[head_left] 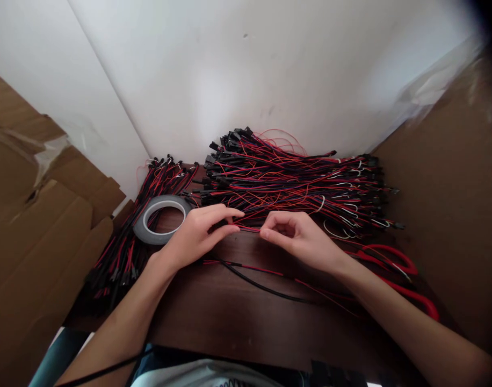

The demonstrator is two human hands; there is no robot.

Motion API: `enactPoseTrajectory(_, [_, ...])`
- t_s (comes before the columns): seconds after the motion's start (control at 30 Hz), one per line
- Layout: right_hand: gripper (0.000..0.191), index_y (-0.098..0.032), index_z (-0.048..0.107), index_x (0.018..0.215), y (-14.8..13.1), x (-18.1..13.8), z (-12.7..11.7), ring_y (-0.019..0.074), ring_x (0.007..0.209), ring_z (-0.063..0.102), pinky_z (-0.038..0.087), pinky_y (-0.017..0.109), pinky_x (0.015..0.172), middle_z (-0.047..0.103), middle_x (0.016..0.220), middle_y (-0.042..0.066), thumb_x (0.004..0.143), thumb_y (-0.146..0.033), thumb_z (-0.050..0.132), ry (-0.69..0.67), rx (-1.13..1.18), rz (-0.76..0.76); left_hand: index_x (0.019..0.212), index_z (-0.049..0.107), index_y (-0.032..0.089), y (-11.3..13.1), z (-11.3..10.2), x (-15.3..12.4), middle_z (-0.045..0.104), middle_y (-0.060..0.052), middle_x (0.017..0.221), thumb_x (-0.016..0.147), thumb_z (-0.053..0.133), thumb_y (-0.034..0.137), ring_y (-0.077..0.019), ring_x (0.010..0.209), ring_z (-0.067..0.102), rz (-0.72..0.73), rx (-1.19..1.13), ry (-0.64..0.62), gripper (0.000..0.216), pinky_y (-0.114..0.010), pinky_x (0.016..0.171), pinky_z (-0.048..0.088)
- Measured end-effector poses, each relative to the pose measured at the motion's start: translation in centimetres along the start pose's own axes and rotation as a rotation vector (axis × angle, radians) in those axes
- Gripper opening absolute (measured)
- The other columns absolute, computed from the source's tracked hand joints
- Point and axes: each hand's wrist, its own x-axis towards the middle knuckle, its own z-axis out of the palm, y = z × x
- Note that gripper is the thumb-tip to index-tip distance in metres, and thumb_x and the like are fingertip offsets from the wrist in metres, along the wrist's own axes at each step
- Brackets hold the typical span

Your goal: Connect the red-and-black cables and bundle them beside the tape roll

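Above the dark table, a short stretch of thin red wire (250, 229) spans the gap between my two hands. My right hand (298, 236) pinches its right end, thumb against curled fingers. At the other end, my left hand (201, 231) has the wire at its thumb tip, with a curled finger behind. The left index finger is stretched out, apart from the thumb. What lies inside each pinch is partly hidden by the fingers. Nearer me, a red-and-black wire (266, 270) and a black cable (262, 287) lie across the tabletop (230, 317).
Behind my hands lies a big pile of wire harnesses (278, 177) with black connectors. Another wire bundle (125, 247) is at left, under a grey tape roll (140, 227). Red-handled scissors (415, 298) lie at right. Cardboard (40, 258) flanks the left, more cardboard (443, 177) the right.
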Motion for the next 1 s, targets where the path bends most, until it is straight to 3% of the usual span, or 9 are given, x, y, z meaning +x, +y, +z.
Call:
enactPoseTrajectory(0.1, [0.024, -0.016, 0.064, 0.071, 0.0, 0.0, 0.1, 0.0130, 0.065, 0.055, 0.042, 0.025, 0.059, 0.064, 0.070, 0.003, 0.083, -0.037, 0.061, 0.008, 0.019, 0.003, 0.104, 0.068, 0.016, 0.0, 0.1, -0.1, 0.068, -0.005, 0.086, 0.087, 0.067, 0.025, -0.0135, 0.079, 0.064, 0.052, -0.065, 0.030, 0.018, -0.023, 0.071, 0.051])
enactPoseTrajectory(0.37, [0.021, -0.017, 0.066, 0.072, -0.3, -0.2, 0.0, 0.0140, 0.068, 0.058, 0.044, 0.026, 0.062, 0.066, 0.073, 0.003, 0.084, -0.033, 0.061, 0.060, -0.045, -0.044, 0.091, 0.072, 0.013, -0.1, 0.5, 0.0, 0.068, -0.006, 0.081, 0.086, 0.067, 0.016, -0.0116, 0.073, 0.063, 0.111, -0.065, 0.115, 0.007, -0.021, 0.066, 0.050])
enactPoseTrajectory(0.63, [0.020, -0.017, 0.068, 0.075, -0.2, -0.3, 0.0, 0.0140, 0.069, 0.058, 0.043, 0.026, 0.063, 0.067, 0.075, 0.003, 0.086, -0.032, 0.059, 0.035, -0.096, -0.012, 0.090, 0.071, 0.014, -0.3, 0.2, 0.1, 0.068, -0.006, 0.079, 0.088, 0.064, 0.015, -0.0118, 0.072, 0.062, 0.157, 0.013, 0.082, 0.008, -0.021, 0.065, 0.050])
enactPoseTrajectory(0.87, [0.017, -0.017, 0.064, 0.071, -0.6, -0.9, 1.8, 0.0134, 0.070, 0.057, 0.041, 0.026, 0.065, 0.065, 0.075, 0.001, 0.086, -0.024, 0.059, -0.031, -0.158, -0.010, 0.093, 0.072, 0.015, 1.5, -1.0, -2.2, 0.069, -0.005, 0.084, 0.088, 0.065, 0.017, -0.0140, 0.079, 0.063, -0.053, 0.026, -0.108, 0.009, -0.025, 0.073, 0.050])
enactPoseTrajectory(1.0, [0.019, -0.017, 0.062, 0.068, -0.4, -1.2, 2.8, 0.0136, 0.071, 0.058, 0.040, 0.026, 0.066, 0.065, 0.075, 0.001, 0.086, -0.020, 0.058, -0.059, -0.177, -0.006, 0.104, 0.070, 0.016, 2.5, -1.7, -5.1, 0.070, -0.006, 0.094, 0.089, 0.062, 0.016, -0.0145, 0.087, 0.065, -0.155, 0.090, -0.086, 0.017, -0.025, 0.079, 0.051])
